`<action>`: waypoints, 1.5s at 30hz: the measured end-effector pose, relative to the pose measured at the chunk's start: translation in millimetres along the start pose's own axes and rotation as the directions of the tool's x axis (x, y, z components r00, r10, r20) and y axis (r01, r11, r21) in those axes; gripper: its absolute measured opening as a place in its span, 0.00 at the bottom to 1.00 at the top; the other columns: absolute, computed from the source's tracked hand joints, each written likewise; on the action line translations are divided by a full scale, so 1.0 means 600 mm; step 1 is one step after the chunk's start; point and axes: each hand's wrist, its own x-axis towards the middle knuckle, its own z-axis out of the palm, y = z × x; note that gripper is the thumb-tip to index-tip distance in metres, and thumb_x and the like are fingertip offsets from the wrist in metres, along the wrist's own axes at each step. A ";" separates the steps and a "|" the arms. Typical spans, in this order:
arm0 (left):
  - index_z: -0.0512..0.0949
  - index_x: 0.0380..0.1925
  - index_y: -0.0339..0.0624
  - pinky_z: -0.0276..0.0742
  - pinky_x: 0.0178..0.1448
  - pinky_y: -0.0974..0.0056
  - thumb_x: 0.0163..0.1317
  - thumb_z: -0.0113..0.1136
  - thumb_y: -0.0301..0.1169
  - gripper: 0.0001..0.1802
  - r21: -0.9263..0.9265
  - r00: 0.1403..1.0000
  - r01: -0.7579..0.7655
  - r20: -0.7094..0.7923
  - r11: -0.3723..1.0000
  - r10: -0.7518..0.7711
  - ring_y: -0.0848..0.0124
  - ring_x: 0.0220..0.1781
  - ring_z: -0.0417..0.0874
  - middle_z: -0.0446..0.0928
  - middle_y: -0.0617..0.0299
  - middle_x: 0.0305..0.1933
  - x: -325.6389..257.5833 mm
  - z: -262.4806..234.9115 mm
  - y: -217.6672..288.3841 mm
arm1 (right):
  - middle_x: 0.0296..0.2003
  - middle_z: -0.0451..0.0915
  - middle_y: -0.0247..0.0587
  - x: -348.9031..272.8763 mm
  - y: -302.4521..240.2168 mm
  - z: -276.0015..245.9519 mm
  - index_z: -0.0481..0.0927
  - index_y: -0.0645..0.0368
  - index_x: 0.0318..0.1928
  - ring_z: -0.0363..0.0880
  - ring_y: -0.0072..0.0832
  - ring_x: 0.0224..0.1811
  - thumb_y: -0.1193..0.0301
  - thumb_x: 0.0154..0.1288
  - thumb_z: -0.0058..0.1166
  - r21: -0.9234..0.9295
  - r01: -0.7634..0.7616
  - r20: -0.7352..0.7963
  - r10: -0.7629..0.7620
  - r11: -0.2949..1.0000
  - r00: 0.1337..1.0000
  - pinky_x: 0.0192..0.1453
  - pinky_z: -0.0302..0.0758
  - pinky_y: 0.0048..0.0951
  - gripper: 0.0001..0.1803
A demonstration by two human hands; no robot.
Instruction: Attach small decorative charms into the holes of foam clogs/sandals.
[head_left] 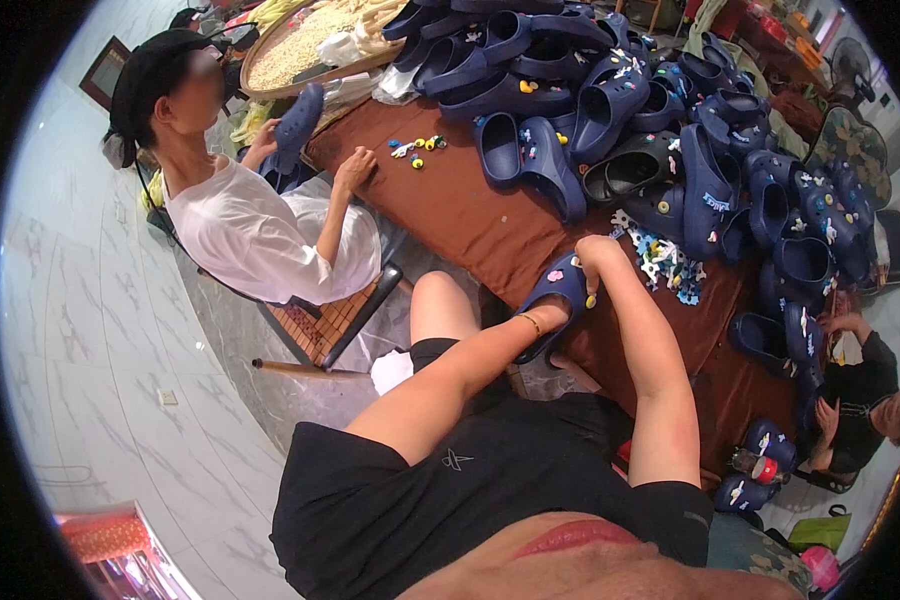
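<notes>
Clog [569, 285], smooth, rounded, charm-dotted

- The clog [567, 292] in the middle is navy blue, with one pink charm [556, 275] and one yellow charm [591, 300].
- The tablecloth [470, 235] is of reddish-brown colour.
- The heaped charms [660, 262] are mainly white and blue.
- The wall tiles [100, 300] are white, with grey marble veins.
- The co-worker's shirt [240, 230] is white, the hat [155, 75] black.
- The wooden seat [320, 325] shows brown checks.
</notes>
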 end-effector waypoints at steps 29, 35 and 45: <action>0.68 0.49 0.42 0.63 0.58 0.60 0.55 0.51 0.41 0.23 -0.058 0.969 -0.119 -0.224 0.991 0.104 0.58 0.56 0.68 0.69 0.51 0.53 0.020 0.042 -0.048 | 0.40 0.79 0.43 -0.006 -0.009 -0.009 0.81 0.58 0.37 0.78 0.35 0.44 0.66 0.22 0.74 -0.024 0.035 -0.052 -0.037 0.999 0.998 0.47 0.75 0.30 0.31; 0.71 0.41 0.40 0.68 0.51 0.58 0.51 0.53 0.37 0.18 0.058 0.961 -0.062 -0.268 0.996 0.075 0.55 0.49 0.72 0.72 0.50 0.47 0.013 0.043 -0.060 | 0.38 0.80 0.42 0.001 -0.035 -0.013 0.82 0.56 0.36 0.79 0.34 0.42 0.64 0.21 0.74 -0.054 0.134 -0.066 -0.138 0.989 0.988 0.46 0.75 0.31 0.31; 0.69 0.46 0.41 0.65 0.55 0.58 0.55 0.48 0.37 0.19 0.223 0.911 -0.164 -0.339 0.961 0.234 0.56 0.54 0.69 0.69 0.50 0.51 -0.022 0.042 -0.047 | 0.32 0.79 0.44 -0.044 0.010 0.045 0.78 0.58 0.31 0.78 0.39 0.38 0.71 0.22 0.72 0.276 0.170 -0.350 -0.066 0.946 0.934 0.42 0.74 0.34 0.26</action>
